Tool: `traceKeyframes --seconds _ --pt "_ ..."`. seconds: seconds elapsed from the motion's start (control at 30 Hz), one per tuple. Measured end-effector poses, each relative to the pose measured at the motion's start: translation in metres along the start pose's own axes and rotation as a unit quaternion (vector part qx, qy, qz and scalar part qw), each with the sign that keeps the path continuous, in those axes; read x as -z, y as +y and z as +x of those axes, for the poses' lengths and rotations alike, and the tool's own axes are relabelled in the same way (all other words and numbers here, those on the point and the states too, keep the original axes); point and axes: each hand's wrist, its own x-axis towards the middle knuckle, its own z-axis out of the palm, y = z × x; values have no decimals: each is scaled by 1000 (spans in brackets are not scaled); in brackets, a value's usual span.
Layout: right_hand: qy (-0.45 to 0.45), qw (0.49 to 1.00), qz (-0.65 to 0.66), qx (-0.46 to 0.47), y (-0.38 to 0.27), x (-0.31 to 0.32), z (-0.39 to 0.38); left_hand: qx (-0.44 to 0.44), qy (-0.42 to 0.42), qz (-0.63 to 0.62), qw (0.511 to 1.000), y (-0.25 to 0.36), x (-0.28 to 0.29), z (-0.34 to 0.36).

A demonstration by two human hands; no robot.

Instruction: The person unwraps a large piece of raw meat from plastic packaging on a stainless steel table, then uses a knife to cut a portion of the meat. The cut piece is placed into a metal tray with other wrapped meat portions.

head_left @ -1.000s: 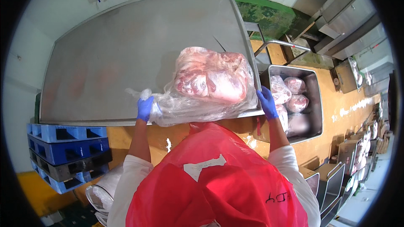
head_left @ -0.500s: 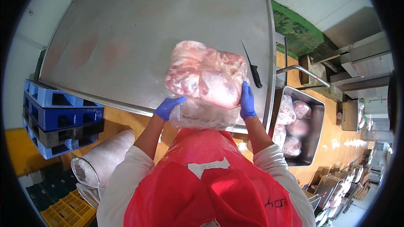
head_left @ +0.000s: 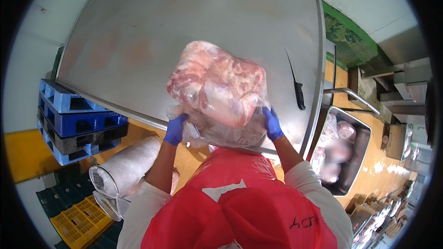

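Observation:
A large block of pale pink raw meat [head_left: 219, 80] lies inside a clear plastic bag [head_left: 217, 133] near the front edge of the steel table [head_left: 152, 27]. The bag's loose, crumpled end hangs toward me, over the table edge. In a blue glove, my left hand [head_left: 176, 129] is closed on the bag at its near left corner. My right hand [head_left: 272, 124], also gloved in blue, grips the plastic at the right side, its fingertips partly hidden by the film. To the right of the meat, a black-handled knife [head_left: 298, 90] rests on the table, touched by neither hand.
A steel tub [head_left: 357, 157] with several bagged meat pieces stands right of the table, beside a metal handle rail [head_left: 355, 96]. Stacked pallets [head_left: 83, 122] are at left. Below them are a translucent plastic-covered cylinder [head_left: 127, 166] and a yellow crate [head_left: 80, 228].
The bagged meat has shifted left and turned slightly, away from the knife. Both hands have stayed on the bag. The whole view has swung, so the table and tub appear farther right.

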Motion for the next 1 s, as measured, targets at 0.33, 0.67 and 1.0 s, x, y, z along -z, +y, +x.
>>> traceKeyframes --seconds 0.33,0.67,1.0 --pt "-121 979 -54 -153 -55 -60 -20 63 -325 -340 880 81 -62 -36" --pt "-83 949 293 -76 -190 -90 94 -178 -170 -197 949 198 -95 -19" --pt "44 996 -68 45 -122 -92 47 -100 62 -144 983 55 41 -79"
